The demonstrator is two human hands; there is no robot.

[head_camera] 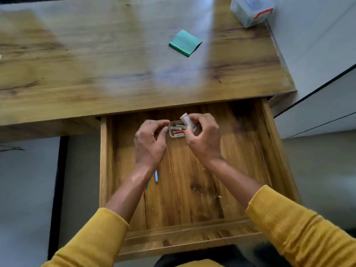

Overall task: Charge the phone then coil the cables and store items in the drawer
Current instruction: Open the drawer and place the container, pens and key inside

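Item, open drawer [269, 151]: I log my left hand [149, 142] curled, steadying the small battery tray [173, 134] at its rim, my right hand [202, 139] pinching a pale cylinder [186, 120] above it, apparently for stowing.

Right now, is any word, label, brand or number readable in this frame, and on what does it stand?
Nothing reads for certain.
Small batteries in the little tray in the drawer: dark print on white bands, too small and blurred to quote.
Item held in the right hand: no legible mark.
Green note pad and plastic box on the desk: no text visible.
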